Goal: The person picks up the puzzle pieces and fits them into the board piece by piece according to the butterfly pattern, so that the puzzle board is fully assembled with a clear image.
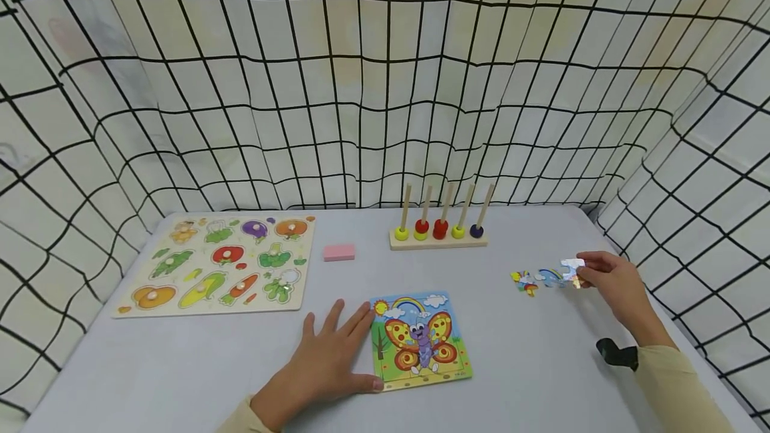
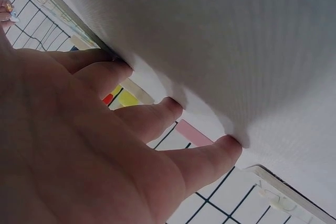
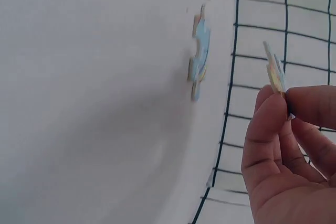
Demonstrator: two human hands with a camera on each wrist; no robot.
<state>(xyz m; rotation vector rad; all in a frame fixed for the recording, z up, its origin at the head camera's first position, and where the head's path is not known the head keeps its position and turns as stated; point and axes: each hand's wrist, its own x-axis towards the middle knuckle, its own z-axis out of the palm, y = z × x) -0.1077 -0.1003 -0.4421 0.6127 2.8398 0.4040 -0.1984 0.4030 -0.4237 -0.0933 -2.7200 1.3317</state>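
The butterfly jigsaw puzzle (image 1: 454,365) lies flat in front of me. Along its left side rests my left hand (image 1: 327,359), fingers spread and straight, index finger and thumb at the puzzle's edge. In the left wrist view several fingertips (image 2: 231,142) touch the white tabletop. Off to the right, my right hand (image 1: 622,293) pinches a jigsaw piece (image 1: 570,271) between thumb and fingers. The right wrist view shows this piece (image 3: 275,69) edge-on, raised above the table. Just left of it lie a rainbow piece (image 1: 547,278) and a colourful piece (image 1: 525,280).
A wooden vegetable peg board (image 1: 204,272) covers the back left of the table. Beside it lies a pink block (image 1: 339,252). A bead stacker (image 1: 439,244) with upright pegs stands at the back. Black netting (image 1: 385,85) surrounds the table's back and sides.
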